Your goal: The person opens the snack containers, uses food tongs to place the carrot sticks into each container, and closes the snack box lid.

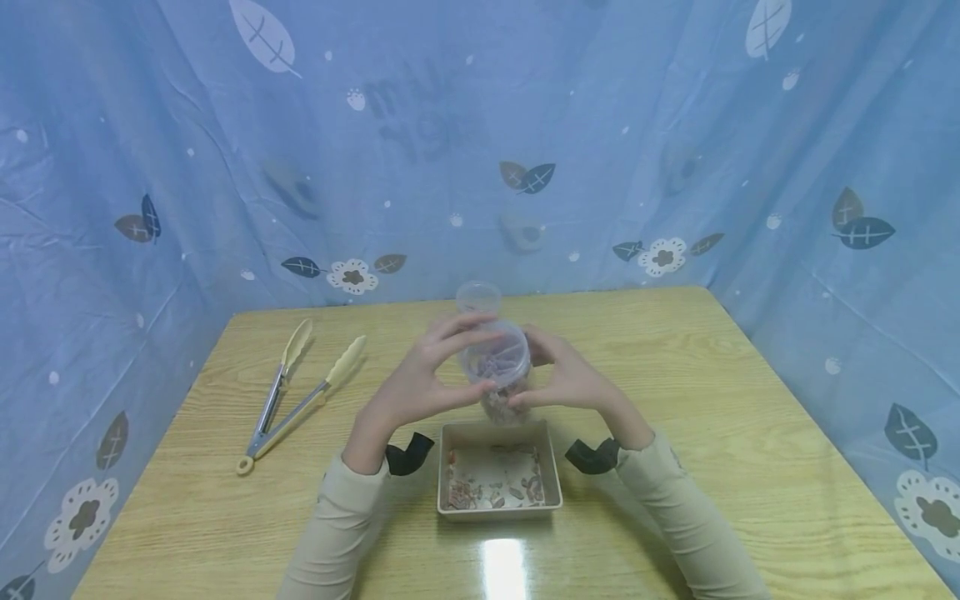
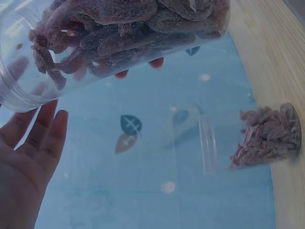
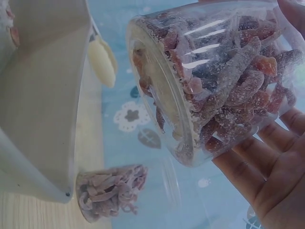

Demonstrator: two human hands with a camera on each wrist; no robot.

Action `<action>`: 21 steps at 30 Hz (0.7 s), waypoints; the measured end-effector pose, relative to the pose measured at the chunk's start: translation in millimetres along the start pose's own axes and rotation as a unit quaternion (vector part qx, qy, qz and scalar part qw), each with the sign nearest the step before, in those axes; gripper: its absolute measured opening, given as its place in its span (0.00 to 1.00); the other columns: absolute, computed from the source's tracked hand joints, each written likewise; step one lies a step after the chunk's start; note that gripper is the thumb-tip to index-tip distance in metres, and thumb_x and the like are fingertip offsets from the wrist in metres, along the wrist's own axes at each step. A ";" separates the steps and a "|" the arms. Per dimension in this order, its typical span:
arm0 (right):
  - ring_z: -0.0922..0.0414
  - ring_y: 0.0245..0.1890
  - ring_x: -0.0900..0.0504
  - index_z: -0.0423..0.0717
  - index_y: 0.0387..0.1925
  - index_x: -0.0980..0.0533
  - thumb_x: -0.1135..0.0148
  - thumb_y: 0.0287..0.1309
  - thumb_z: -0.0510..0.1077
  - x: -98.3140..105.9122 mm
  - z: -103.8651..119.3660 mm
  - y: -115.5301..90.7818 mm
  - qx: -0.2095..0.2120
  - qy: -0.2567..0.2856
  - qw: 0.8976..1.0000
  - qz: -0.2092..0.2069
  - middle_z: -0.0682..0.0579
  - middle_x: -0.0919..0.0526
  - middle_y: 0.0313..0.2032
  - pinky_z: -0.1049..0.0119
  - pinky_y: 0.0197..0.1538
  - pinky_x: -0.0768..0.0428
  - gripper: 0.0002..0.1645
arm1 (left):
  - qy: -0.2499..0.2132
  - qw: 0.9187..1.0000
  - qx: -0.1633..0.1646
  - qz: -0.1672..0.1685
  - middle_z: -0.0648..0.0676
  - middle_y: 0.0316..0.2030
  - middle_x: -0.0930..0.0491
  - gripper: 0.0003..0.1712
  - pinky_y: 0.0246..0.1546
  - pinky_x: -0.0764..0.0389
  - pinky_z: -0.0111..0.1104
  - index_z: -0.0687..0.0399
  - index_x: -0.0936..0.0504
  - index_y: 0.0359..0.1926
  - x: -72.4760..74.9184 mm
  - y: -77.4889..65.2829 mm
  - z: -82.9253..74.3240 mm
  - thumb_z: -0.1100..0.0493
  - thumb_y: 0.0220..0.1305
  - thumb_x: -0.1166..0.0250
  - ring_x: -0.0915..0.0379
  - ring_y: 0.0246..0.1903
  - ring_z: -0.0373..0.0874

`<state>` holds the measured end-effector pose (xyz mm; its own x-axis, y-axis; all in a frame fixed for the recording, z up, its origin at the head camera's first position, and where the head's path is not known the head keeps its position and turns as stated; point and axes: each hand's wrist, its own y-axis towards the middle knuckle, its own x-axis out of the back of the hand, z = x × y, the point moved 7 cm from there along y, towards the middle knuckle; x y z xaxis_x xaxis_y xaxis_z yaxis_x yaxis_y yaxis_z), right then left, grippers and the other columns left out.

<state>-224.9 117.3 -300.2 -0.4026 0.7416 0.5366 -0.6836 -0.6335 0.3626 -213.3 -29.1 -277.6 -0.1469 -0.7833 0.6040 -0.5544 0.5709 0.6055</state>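
Both hands hold a clear plastic jar [image 1: 506, 398] of dusty reddish-brown dried strips above the tray. My left hand [image 1: 416, 383] spans the jar's round translucent top, thumb on the near edge and fingers over the far edge. My right hand [image 1: 576, 382] grips the body from the right. In the right wrist view, the jar [image 3: 238, 81] rests against that hand's fingers, its base towards the tray. The left wrist view shows the strips [image 2: 124, 28] packed towards the base, with the left fingers [image 2: 47, 136] at the ribbed rim.
A beige rectangular tray [image 1: 557, 475] with scattered dried bits stands just below the hands. Behind the held jar is a second clear jar [image 1: 478, 293], partly filled with strips. Tongs with cream tips [image 1: 345, 360] lie spread at the left. A blue patterned curtain [image 1: 450, 167] surrounds the table.
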 end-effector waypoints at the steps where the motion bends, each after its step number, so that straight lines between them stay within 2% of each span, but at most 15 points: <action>1: 0.55 0.43 0.20 0.31 0.58 0.36 0.26 0.35 0.33 0.0 -0.2 0.1 0.001 0.000 1.000 0.000 0.41 0.22 0.46 0.58 0.49 0.22 0.45 | -0.001 1.000 -0.002 0.003 0.51 0.63 0.34 0.31 0.62 0.36 0.46 0.49 0.25 0.58 -0.3 0.0 -0.3 0.52 0.52 0.30 0.41 0.63 0.47; 7: 0.55 0.45 0.21 0.37 0.61 0.37 0.25 0.34 0.35 -1.6 -19.1 -0.8 0.006 0.003 1.000 -0.002 0.44 0.23 0.48 0.58 0.50 0.22 0.49 | -0.014 1.000 -0.009 0.023 0.50 0.65 0.37 0.30 0.63 0.37 0.45 0.51 0.27 0.59 -2.2 -0.6 -1.0 0.53 0.54 0.34 0.42 0.65 0.46; 9: 0.55 0.45 0.21 0.39 0.63 0.38 0.24 0.34 0.35 -2.1 -27.6 -1.4 0.008 0.006 1.000 -0.003 0.45 0.23 0.49 0.58 0.50 0.23 0.51 | -0.018 0.999 -0.007 0.031 0.51 0.66 0.39 0.31 0.63 0.38 0.46 0.51 0.28 0.60 -2.9 -1.3 -0.9 0.53 0.54 0.34 0.44 0.66 0.47; 13: 0.56 0.46 0.21 0.41 0.63 0.39 0.24 0.34 0.37 -0.5 -30.3 -1.9 0.026 0.015 1.000 -0.009 0.46 0.23 0.50 0.57 0.51 0.23 0.51 | -0.023 0.999 0.004 0.037 0.51 0.69 0.45 0.35 0.63 0.41 0.51 0.49 0.31 0.63 -4.0 -1.5 0.4 0.53 0.53 0.32 0.49 0.68 0.47; 16: 0.56 0.46 0.22 0.42 0.63 0.38 0.24 0.35 0.37 0.5 -31.8 -1.6 0.028 0.022 0.999 -0.018 0.48 0.23 0.50 0.57 0.51 0.23 0.50 | -0.024 0.999 0.026 0.023 0.48 0.70 0.47 0.40 0.63 0.42 0.52 0.47 0.35 0.65 -4.0 -0.6 3.1 0.52 0.51 0.29 0.51 0.69 0.46; 21: 0.55 0.47 0.22 0.45 0.63 0.37 0.24 0.37 0.41 1.1 -30.6 0.1 0.002 0.021 0.999 -0.045 0.49 0.23 0.50 0.58 0.51 0.23 0.48 | -0.008 0.997 0.067 -0.031 0.47 0.67 0.42 0.43 0.63 0.40 0.51 0.46 0.33 0.64 -0.1 2.5 6.2 0.50 0.46 0.26 0.48 0.67 0.44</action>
<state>-244.1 124.8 -322.8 -0.3646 0.8039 0.4698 -0.7161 -0.5646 0.4104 -219.7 -29.1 -279.3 -0.1211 -0.8200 0.5593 -0.6670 0.4846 0.5660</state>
